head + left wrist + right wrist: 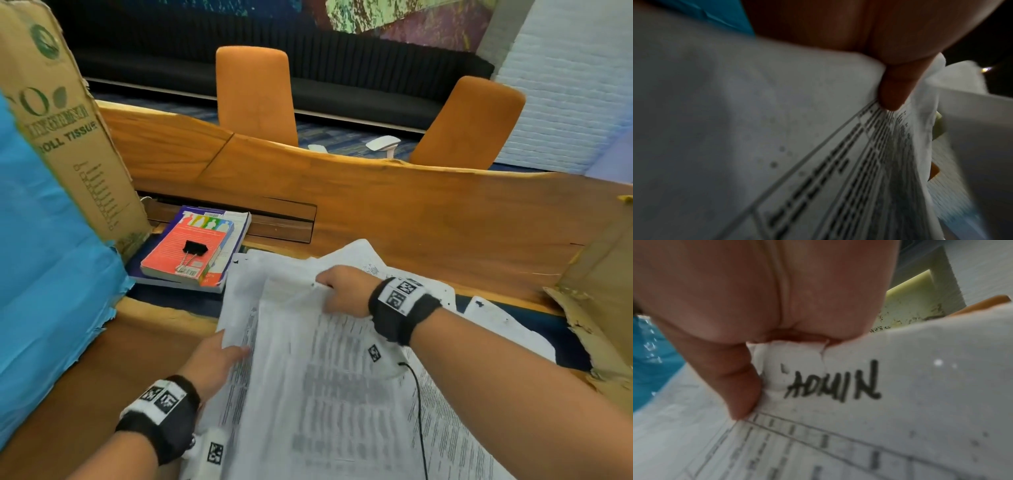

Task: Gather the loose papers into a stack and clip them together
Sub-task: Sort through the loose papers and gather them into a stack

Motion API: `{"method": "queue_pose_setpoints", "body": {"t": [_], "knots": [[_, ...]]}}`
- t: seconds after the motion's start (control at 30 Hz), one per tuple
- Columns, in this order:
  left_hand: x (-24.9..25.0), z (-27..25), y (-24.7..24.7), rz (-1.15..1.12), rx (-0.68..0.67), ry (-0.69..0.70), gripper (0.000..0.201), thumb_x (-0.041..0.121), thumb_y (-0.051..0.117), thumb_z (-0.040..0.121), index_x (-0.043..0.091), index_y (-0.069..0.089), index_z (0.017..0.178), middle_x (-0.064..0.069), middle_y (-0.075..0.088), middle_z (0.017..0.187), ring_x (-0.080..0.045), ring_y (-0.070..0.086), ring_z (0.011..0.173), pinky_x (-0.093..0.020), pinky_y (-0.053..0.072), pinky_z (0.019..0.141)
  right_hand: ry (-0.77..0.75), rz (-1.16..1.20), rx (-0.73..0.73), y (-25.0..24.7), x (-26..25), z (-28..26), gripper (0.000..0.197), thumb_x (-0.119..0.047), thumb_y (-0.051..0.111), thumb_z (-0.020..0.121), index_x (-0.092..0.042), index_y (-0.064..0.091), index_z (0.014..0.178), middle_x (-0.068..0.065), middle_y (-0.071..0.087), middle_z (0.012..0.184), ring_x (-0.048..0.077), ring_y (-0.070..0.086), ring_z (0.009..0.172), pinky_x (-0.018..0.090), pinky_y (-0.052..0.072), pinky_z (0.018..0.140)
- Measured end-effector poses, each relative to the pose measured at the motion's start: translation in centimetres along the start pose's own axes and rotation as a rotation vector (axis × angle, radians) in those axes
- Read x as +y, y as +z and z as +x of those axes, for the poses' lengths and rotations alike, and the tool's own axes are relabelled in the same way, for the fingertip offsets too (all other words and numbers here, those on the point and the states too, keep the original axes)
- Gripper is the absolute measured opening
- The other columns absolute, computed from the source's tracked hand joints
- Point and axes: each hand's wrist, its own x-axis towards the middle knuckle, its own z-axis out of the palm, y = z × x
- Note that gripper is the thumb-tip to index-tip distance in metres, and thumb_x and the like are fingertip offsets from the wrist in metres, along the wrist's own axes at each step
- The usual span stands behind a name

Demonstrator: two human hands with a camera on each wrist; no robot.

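Note:
Printed white papers [329, 370] lie fanned over the wooden table in front of me. My left hand [219, 359] pinches the left edge of the papers [818, 162], thumb on top. My right hand [342, 291] grips the far top edge of a sheet marked "ADMIN" [838, 382], thumb [735, 386] pressed on the paper. More loose sheets [507, 325] stick out to the right under my right forearm. A black binder clip [194, 249] lies on a red book [191, 250] at the left, apart from both hands.
A tall cardboard box [58, 120] and blue sheeting [44, 274] stand at the left. Torn cardboard [596, 291] lies at the right. The red book tops a small stack. Two orange chairs [257, 92] stand beyond the table's far edge [342, 161].

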Motion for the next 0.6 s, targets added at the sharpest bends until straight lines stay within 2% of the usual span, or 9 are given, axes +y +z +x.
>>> {"method": "queue_pose_setpoints", "body": {"t": [0.1, 0.17, 0.2, 0.27, 0.33, 0.4, 0.5, 0.53, 0.6], "knots": [[0.3, 0.1, 0.3, -0.053, -0.019, -0.002, 0.021, 0.017, 0.065, 0.083, 0.017, 0.071, 0.103, 0.002, 0.077, 0.101, -0.024, 0.069, 0.102, -0.042, 0.050, 0.097, 0.046, -0.020, 0.055, 0.5, -0.4, 2.3, 0.027, -0.020, 0.063, 0.090, -0.025, 0.046, 0.070, -0.005, 0.054, 0.080, 0.023, 0.056, 0.085, 0.029, 0.042, 0.067], [0.0, 0.2, 0.2, -0.112, -0.011, -0.059, 0.020, 0.023, 0.066, 0.086, 0.015, 0.070, 0.105, -0.003, 0.076, 0.105, -0.028, 0.067, 0.105, -0.048, 0.046, 0.103, 0.083, -0.019, 0.104, 1.3, -0.4, 3.0, 0.015, -0.031, 0.065, 0.091, -0.025, 0.053, 0.083, -0.001, 0.060, 0.093, 0.025, 0.059, 0.094, 0.033, 0.047, 0.077], [-0.3, 0.4, 0.1, -0.147, -0.013, -0.099, 0.022, 0.026, 0.063, 0.091, 0.014, 0.069, 0.108, -0.006, 0.075, 0.107, -0.029, 0.066, 0.107, -0.049, 0.045, 0.104, 0.096, -0.005, 0.151, 1.9, -0.2, 3.3, 0.017, -0.038, 0.066, 0.090, -0.025, 0.058, 0.099, 0.001, 0.062, 0.106, 0.026, 0.060, 0.103, 0.036, 0.049, 0.085], [-1.1, 0.5, 0.2, -0.174, -0.018, -0.167, 0.025, 0.029, 0.060, 0.094, 0.012, 0.066, 0.110, -0.008, 0.074, 0.104, -0.028, 0.067, 0.102, -0.044, 0.049, 0.096, 0.184, 0.056, 0.249, 3.1, 0.8, 3.1, 0.052, -0.047, 0.066, 0.088, -0.022, 0.052, 0.132, 0.002, 0.057, 0.133, 0.026, 0.055, 0.121, 0.041, 0.046, 0.101], [-2.4, 0.6, 0.0, -0.193, -0.018, -0.231, 0.024, 0.027, 0.060, 0.093, 0.010, 0.065, 0.109, -0.011, 0.076, 0.096, -0.030, 0.070, 0.095, -0.041, 0.051, 0.088, 0.350, 0.211, 0.256, 4.3, 2.4, 2.1, 0.063, -0.044, 0.063, 0.090, -0.016, 0.043, 0.142, 0.006, 0.051, 0.141, 0.026, 0.053, 0.125, 0.039, 0.044, 0.104], [-3.3, 0.4, -0.5, -0.184, 0.001, -0.290, 0.027, 0.027, 0.060, 0.093, 0.009, 0.065, 0.112, -0.014, 0.077, 0.098, -0.034, 0.071, 0.096, -0.047, 0.051, 0.094, 0.522, 0.311, 0.115, 6.0, 4.1, 0.4, 0.052, -0.034, 0.061, 0.091, -0.007, 0.047, 0.133, 0.010, 0.058, 0.130, 0.026, 0.058, 0.110, 0.033, 0.048, 0.092], [-4.6, 0.6, -1.1, -0.163, 0.012, -0.378, 0.029, 0.022, 0.061, 0.092, 0.007, 0.061, 0.116, -0.018, 0.073, 0.106, -0.037, 0.068, 0.101, -0.053, 0.047, 0.099, 0.667, 0.378, -0.085, 9.1, 5.5, -2.4, 0.020, -0.026, 0.060, 0.092, -0.008, 0.054, 0.097, 0.003, 0.060, 0.094, 0.021, 0.059, 0.082, 0.031, 0.054, 0.080], [-4.7, 0.6, -1.2, -0.164, 0.009, -0.397, 0.026, 0.020, 0.061, 0.092, 0.006, 0.061, 0.115, -0.019, 0.072, 0.106, -0.038, 0.068, 0.100, -0.053, 0.048, 0.098, 0.681, 0.394, -0.105, 10.1, 5.6, -2.9, 0.016, -0.024, 0.059, 0.092, -0.010, 0.053, 0.092, 0.000, 0.058, 0.087, 0.018, 0.058, 0.076, 0.030, 0.054, 0.077], [-5.0, 0.8, -1.1, -0.165, -0.006, -0.418, 0.027, 0.020, 0.063, 0.091, 0.006, 0.061, 0.113, -0.019, 0.073, 0.105, -0.038, 0.068, 0.099, -0.053, 0.050, 0.095, 0.672, 0.378, -0.136, 11.7, 4.9, -3.5, 0.013, -0.023, 0.056, 0.093, -0.011, 0.054, 0.097, -0.002, 0.057, 0.086, 0.013, 0.056, 0.072, 0.024, 0.051, 0.068]]}}
